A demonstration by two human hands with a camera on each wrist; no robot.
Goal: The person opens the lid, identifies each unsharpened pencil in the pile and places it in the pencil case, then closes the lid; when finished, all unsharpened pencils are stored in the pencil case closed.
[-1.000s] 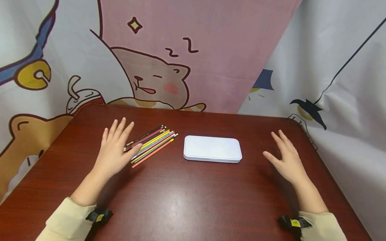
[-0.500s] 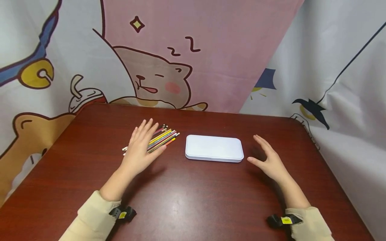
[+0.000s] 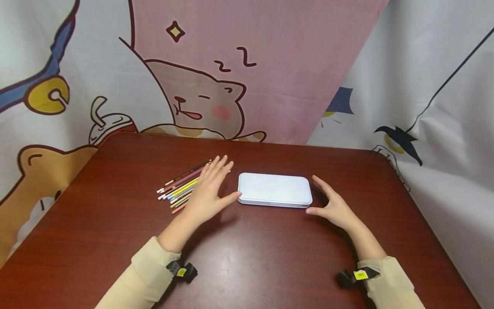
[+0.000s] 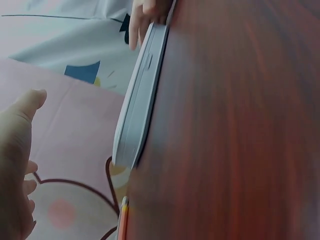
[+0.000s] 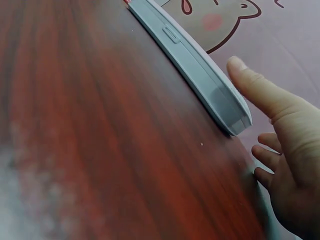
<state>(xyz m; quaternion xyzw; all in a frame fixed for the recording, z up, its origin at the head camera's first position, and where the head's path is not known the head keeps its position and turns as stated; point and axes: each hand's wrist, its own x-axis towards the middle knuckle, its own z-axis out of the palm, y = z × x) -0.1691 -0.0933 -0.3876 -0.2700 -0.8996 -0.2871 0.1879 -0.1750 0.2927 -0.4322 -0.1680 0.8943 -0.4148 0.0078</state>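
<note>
A white, flat rectangular case (image 3: pixel 275 189) with rounded corners lies closed on the table; a small clasp shows on its front side in both wrist views. My left hand (image 3: pixel 206 195) hovers at its left end with fingers spread, above the pencils (image 3: pixel 181 184), partly hiding them. The left thumb is near the case's front left corner; whether it touches is unclear. At the right end of the case is my right hand (image 3: pixel 333 208), thumb and fingers apart around the corner, holding nothing. In the right wrist view the case (image 5: pixel 200 70) stands close to the right thumb.
Several pencils of different colours lie in a slanted bundle left of the case. The dark red-brown table (image 3: pixel 262 257) reaches a printed cloth (image 3: pixel 285 77) at the back and right. Each wrist wears a black strap with a camera (image 3: pixel 347 278).
My left hand has moved right, across the pencils to the case's left end. My right hand has come left to its right end. The case and pencils have stayed in place.
</note>
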